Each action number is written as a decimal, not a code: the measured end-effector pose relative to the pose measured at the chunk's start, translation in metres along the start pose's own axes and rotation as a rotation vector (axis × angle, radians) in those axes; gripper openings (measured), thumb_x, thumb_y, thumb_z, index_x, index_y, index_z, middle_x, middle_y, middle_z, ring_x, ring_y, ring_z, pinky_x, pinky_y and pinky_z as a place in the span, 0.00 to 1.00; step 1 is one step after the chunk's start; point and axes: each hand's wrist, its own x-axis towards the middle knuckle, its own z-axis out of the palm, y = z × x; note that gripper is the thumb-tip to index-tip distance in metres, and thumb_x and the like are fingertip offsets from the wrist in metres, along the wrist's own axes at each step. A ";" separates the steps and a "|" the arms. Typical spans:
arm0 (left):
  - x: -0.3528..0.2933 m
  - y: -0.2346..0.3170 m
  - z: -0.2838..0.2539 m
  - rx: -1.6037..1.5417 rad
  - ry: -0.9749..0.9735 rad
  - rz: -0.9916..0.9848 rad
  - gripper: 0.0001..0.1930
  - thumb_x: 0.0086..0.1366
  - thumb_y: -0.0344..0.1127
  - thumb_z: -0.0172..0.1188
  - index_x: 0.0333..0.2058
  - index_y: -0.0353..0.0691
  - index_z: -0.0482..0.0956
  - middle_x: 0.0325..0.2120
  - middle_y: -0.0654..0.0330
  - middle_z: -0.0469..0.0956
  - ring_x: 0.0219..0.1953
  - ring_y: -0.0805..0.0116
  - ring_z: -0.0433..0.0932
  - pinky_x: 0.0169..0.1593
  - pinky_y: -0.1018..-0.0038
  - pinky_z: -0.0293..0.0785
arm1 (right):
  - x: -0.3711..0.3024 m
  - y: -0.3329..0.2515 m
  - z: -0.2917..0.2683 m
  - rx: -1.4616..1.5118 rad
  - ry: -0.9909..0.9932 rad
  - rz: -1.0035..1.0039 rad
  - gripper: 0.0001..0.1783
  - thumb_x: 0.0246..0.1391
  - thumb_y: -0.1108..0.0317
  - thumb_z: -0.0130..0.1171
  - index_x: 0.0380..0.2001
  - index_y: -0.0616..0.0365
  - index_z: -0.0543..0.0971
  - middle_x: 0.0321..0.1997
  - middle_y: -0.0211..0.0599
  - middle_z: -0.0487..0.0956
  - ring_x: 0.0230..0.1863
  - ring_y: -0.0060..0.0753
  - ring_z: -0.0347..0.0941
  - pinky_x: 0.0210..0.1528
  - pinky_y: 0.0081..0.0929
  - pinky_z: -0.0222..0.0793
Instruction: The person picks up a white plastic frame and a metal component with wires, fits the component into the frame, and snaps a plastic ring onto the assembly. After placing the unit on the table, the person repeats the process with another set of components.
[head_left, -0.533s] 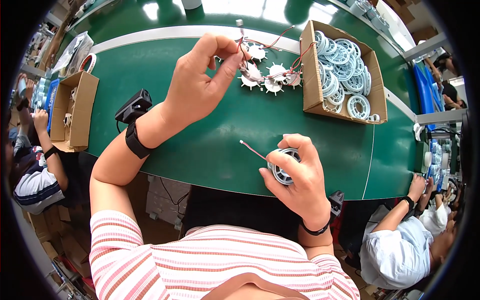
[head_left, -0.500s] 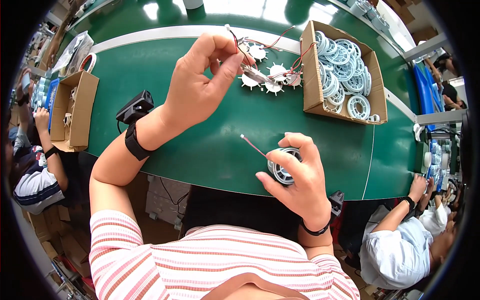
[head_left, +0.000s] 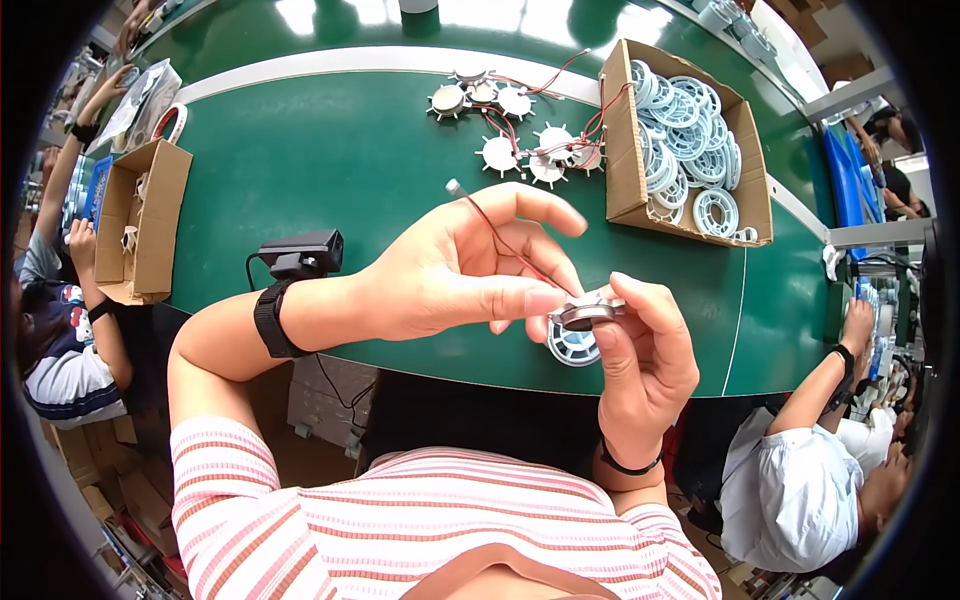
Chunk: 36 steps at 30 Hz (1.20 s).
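Observation:
My left hand (head_left: 440, 265) and my right hand (head_left: 652, 365) meet over the near part of the green table. Between them is a small round metal part (head_left: 588, 313) with short white spokes, pinched by thumb and fingers from both sides. Its thin red and black wire (head_left: 492, 228) runs up across my left palm and ends in a small white connector (head_left: 455, 187). Just below the part, a light blue spoked plastic ring (head_left: 573, 345) shows, partly hidden by my fingers. I cannot tell whether the ring is touched by either hand.
Several similar white spoked parts (head_left: 498, 153) with red and black wires lie farther back. A cardboard box (head_left: 622, 150) of light blue rings stands at the right. Another cardboard box (head_left: 165, 220) is at the left, with a black device (head_left: 300, 252) near my left wrist. Co-workers sit on both sides.
My left hand has come back from the far parts with one spoked part and its wire. My right hand has left the top of the blue ring and now grips that part too.

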 end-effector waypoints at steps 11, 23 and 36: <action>0.003 0.001 -0.004 0.317 -0.076 0.052 0.08 0.65 0.23 0.67 0.42 0.32 0.87 0.37 0.54 0.83 0.35 0.70 0.81 0.38 0.77 0.77 | -0.008 -0.005 -0.001 0.258 0.044 0.117 0.18 0.63 0.75 0.63 0.55 0.65 0.76 0.52 0.44 0.76 0.47 0.27 0.77 0.51 0.24 0.74; 0.006 -0.016 -0.014 0.574 -0.063 0.272 0.06 0.65 0.25 0.68 0.40 0.36 0.86 0.36 0.61 0.82 0.36 0.73 0.77 0.39 0.76 0.74 | -0.010 -0.002 -0.002 -0.056 0.009 -0.053 0.24 0.47 0.85 0.72 0.48 0.59 0.81 0.57 0.46 0.74 0.50 0.37 0.80 0.50 0.29 0.81; -0.003 -0.013 0.002 0.849 -0.035 0.201 0.08 0.61 0.19 0.67 0.37 0.35 0.82 0.41 0.56 0.79 0.36 0.67 0.80 0.39 0.73 0.78 | -0.012 -0.019 -0.018 -0.375 -0.030 0.055 0.19 0.42 0.87 0.71 0.40 0.61 0.86 0.47 0.44 0.82 0.47 0.37 0.81 0.49 0.29 0.78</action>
